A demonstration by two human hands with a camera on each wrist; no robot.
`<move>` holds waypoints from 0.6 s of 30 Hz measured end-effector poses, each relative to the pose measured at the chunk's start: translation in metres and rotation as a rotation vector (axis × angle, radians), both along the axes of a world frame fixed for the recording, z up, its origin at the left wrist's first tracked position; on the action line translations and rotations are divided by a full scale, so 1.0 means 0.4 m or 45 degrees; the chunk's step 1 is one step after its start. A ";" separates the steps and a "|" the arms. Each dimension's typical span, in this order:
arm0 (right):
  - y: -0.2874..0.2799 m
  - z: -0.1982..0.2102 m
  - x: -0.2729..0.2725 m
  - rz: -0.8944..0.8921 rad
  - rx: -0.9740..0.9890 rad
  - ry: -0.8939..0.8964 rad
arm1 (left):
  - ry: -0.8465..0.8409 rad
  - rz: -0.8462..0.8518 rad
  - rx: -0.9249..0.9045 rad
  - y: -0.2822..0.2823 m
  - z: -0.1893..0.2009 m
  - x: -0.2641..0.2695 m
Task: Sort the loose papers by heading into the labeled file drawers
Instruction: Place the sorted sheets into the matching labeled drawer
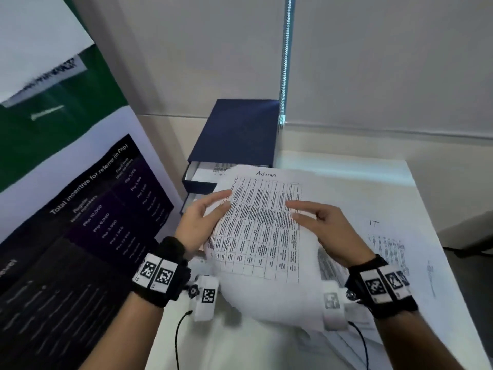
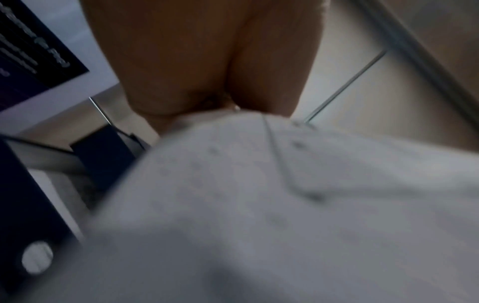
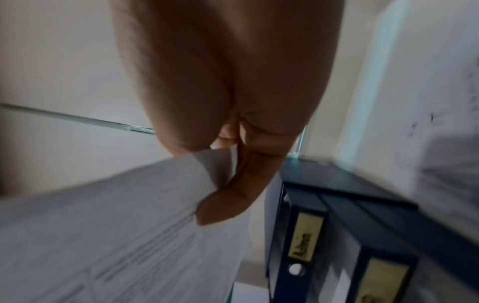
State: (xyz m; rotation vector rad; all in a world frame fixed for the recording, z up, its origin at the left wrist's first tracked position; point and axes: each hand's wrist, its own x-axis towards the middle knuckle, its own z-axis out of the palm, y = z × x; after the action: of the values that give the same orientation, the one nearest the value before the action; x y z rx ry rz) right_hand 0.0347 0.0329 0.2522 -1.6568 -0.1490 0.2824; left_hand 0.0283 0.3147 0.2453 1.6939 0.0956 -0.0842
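Your left hand [image 1: 198,222] and right hand [image 1: 326,231] both pinch the "Admin" sheet [image 1: 262,231] at mid-frame, raised above the worktop [image 1: 346,188] before the blue file drawers [image 1: 234,134].

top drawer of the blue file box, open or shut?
Open. The top drawer juts forward from the blue file box, with white sheets visible inside.

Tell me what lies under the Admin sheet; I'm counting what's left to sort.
Both hands, left and right, hold the Admin sheet above the white table. Beside it lies an IT sheet, and more printed sheets peek out beneath. Their headings and number are covered.
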 end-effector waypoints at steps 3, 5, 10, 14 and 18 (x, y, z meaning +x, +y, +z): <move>0.084 0.006 0.079 0.018 0.168 0.240 | 0.094 0.010 -0.058 0.080 0.017 -0.008; 0.138 0.006 0.136 0.046 0.204 0.385 | 0.147 0.067 -0.066 0.122 0.022 -0.010; 0.225 -0.009 0.237 0.015 0.340 0.612 | 0.216 0.151 -0.099 0.197 0.032 -0.004; 0.253 -0.022 0.256 -0.059 0.319 0.608 | 0.161 0.272 -0.088 0.240 0.029 0.023; 0.239 -0.029 0.224 0.112 0.374 0.693 | 0.119 0.354 -0.125 0.261 0.030 0.056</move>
State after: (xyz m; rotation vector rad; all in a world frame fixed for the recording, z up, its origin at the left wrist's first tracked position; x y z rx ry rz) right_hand 0.1241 0.1287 0.2405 -1.2359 0.1429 0.7313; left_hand 0.0508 0.4192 0.2575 1.5641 0.3896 0.0401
